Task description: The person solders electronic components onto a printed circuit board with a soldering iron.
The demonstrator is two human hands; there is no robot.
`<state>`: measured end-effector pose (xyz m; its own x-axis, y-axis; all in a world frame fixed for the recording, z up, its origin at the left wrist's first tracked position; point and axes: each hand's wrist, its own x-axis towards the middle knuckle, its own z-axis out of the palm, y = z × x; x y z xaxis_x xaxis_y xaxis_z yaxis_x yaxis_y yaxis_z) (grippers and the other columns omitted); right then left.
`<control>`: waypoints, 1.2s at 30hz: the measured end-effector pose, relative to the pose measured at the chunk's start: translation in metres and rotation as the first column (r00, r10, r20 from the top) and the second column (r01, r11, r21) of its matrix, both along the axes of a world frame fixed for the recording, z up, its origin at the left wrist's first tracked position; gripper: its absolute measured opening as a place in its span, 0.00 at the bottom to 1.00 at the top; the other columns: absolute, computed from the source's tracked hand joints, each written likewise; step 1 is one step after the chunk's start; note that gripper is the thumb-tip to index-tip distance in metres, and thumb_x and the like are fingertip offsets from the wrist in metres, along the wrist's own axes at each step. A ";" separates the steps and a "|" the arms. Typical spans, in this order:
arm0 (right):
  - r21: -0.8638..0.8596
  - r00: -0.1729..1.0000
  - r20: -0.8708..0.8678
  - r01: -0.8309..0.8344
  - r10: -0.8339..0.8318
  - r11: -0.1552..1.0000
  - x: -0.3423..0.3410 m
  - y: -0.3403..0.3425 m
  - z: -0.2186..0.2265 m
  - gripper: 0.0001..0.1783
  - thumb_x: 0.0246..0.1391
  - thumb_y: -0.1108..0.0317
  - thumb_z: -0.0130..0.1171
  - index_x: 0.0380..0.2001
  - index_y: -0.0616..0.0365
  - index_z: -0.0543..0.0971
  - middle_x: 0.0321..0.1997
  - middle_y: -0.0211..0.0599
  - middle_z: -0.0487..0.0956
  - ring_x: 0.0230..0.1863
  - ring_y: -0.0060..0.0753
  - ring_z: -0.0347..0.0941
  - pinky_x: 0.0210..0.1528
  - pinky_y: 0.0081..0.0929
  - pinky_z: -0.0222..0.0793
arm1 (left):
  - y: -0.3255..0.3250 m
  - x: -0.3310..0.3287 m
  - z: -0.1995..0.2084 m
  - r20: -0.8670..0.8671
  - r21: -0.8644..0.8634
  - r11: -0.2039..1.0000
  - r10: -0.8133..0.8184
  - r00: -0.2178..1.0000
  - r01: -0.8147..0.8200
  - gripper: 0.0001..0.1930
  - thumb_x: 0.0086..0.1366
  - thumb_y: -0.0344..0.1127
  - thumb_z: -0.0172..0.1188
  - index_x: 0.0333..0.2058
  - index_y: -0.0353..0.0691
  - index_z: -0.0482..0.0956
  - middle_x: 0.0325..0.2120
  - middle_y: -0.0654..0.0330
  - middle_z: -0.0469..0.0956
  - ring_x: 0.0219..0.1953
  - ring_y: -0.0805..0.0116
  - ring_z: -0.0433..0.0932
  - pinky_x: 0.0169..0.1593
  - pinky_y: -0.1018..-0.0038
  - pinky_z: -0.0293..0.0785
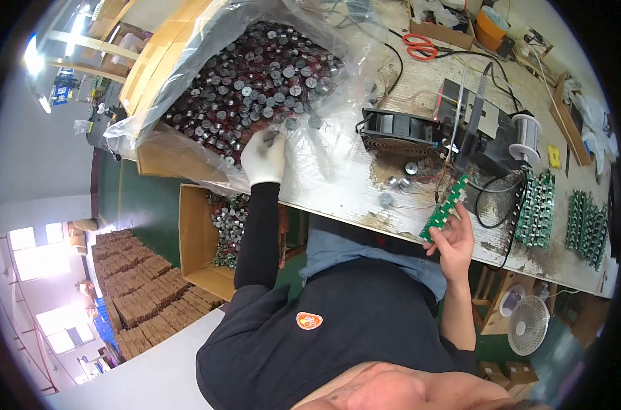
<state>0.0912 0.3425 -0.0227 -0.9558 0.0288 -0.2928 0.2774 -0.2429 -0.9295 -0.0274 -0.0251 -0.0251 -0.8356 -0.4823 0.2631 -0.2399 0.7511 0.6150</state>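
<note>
Holding a green circuit board [447, 206] near the front edge, reaching to the motor heap [256, 85]

Gripping the board low down with the bare right hand [454, 239] — thumb on its face by the lower end, fingers along its right side. Reaching with the gloved left hand [263, 156] to the near margin of the heap, at the lip of the clear plastic bag [136, 130] in an open cardboard box [161, 55]. Cannot tell whether closed on a motor or only touching, with fingertips lost among the metal.

Along the front, slanting down to the right, the long edge of the pale, worn worktop [324, 183]. Between bag and black fan [399, 130], a stretch of bare surface for moving across; then tighter room beside the board, with loose motors [411, 167] and thin wires to its left and a looping black cable [480, 205] to its right. Beyond the cable, nearest first, two groups of green boards [535, 208] in rows. Behind, crowding close, a soldering iron [470, 126] and a solder spool [525, 137].

Held with its long axis on a diagonal — from lower left, near the front edge, to upper right, with the far end aimed toward the soldering gear. Lined along its visible face, small pale parts.
</note>
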 end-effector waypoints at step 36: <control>-0.047 1.000 0.001 -0.015 0.015 0.999 0.000 0.003 -0.003 0.39 0.51 0.83 0.56 0.63 0.63 0.52 0.44 0.47 0.72 0.25 0.26 0.74 0.19 0.17 0.69 | 0.043 0.016 0.016 -0.134 -0.141 0.885 -0.462 0.877 0.444 0.08 0.57 0.25 0.62 0.37 0.36 0.80 0.31 0.54 0.78 0.31 0.66 0.80 0.33 0.76 0.74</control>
